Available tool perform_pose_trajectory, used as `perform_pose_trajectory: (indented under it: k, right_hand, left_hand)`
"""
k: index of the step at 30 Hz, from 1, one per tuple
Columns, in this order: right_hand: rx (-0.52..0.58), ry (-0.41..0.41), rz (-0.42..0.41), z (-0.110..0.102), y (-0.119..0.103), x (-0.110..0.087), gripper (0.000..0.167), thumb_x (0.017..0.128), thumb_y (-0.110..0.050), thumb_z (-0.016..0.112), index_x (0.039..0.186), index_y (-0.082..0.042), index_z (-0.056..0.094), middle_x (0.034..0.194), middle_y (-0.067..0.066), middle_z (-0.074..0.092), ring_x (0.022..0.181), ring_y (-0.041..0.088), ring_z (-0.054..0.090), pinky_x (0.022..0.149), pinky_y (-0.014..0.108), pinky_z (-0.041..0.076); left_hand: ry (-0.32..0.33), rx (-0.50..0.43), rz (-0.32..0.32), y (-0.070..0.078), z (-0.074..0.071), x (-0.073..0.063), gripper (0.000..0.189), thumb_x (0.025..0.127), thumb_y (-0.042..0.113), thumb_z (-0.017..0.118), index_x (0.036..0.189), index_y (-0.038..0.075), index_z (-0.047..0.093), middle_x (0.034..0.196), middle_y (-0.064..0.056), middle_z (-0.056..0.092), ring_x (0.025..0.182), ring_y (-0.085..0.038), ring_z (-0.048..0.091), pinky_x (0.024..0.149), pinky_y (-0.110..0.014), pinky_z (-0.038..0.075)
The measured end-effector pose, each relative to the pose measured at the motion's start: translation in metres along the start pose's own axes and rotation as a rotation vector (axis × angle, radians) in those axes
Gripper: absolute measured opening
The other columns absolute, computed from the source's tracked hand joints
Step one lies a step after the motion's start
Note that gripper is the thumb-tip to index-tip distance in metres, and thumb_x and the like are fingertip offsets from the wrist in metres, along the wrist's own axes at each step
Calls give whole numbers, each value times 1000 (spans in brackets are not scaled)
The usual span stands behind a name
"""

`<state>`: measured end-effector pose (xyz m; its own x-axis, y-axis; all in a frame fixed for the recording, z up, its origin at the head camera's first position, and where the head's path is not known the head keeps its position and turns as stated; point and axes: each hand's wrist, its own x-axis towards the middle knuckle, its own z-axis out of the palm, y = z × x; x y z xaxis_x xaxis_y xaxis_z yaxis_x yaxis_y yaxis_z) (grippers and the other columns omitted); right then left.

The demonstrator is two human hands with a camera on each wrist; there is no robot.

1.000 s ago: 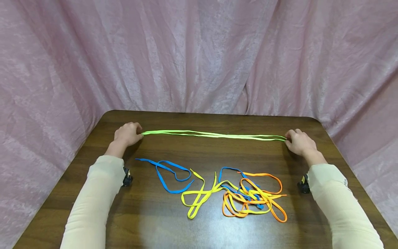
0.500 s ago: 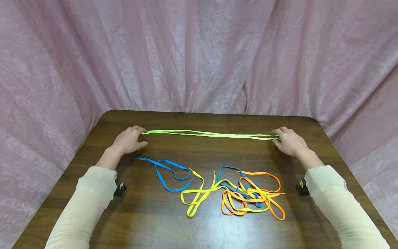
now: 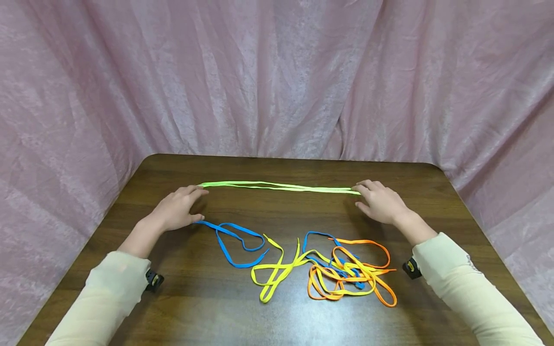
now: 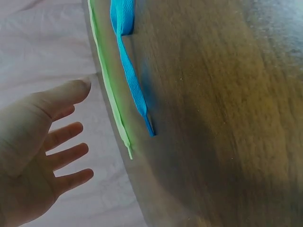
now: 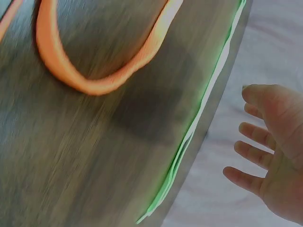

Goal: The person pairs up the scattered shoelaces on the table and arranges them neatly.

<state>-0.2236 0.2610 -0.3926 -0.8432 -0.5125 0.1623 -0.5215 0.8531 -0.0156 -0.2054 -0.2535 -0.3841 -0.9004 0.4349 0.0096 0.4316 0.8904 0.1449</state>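
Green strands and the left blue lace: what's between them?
Head view: bare tabletop, except the left hand over the gap's left end. Left wrist view: only tabletop between green strands and blue lace.

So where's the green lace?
In the head view, the green lace lies stretched across the far part of the table, with the left hand by its left end and the right hand by its right.

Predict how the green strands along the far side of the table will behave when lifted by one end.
The green strands will probably sag limply, being thin and narrow like laces. They may also separate, since gaps show between them in the head view. They likely won't drag the blue lace: the left wrist view shows a gap.
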Motion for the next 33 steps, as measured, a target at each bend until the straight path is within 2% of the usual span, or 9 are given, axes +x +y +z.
perform_pose_trajectory:
  k: [4,11,20,27,33]
  right_hand:
    - [-10,35,-80,1,-15,4,41,83,-21,66,119,-4,57,120,17,54,106,37,53,80,50,46]
    - [-7,46,-190,1,-42,9,40,82,-22,68,118,-7,59,116,13,56,104,32,55,80,46,47]
    - [66,55,-284,-2,-79,17,38,83,-23,67,118,-11,59,115,5,58,103,25,57,82,41,47]
    - [100,30,-342,0,-107,23,39,83,-25,66,120,-15,58,114,1,57,101,20,56,78,37,48]
    - [101,9,-376,3,-126,29,44,82,-32,67,121,-17,56,113,-1,56,100,18,55,77,35,48]
  left_hand:
    - [15,2,37,3,4,-6,70,74,25,76,133,7,45,132,-19,45,117,-43,45,87,-59,39]
    - [25,0,80,3,24,-13,61,72,27,78,126,10,54,117,-13,55,104,-36,54,80,-53,44]
    - [1,-12,42,1,36,-16,33,75,22,76,103,11,64,100,-6,58,89,-27,55,73,-45,46]
    - [-9,-54,32,3,38,-16,17,76,16,74,84,16,60,83,2,53,77,-18,52,64,-37,44]
    - [-43,-43,22,5,36,-17,16,78,11,70,75,18,55,77,3,49,67,-14,45,57,-31,38]
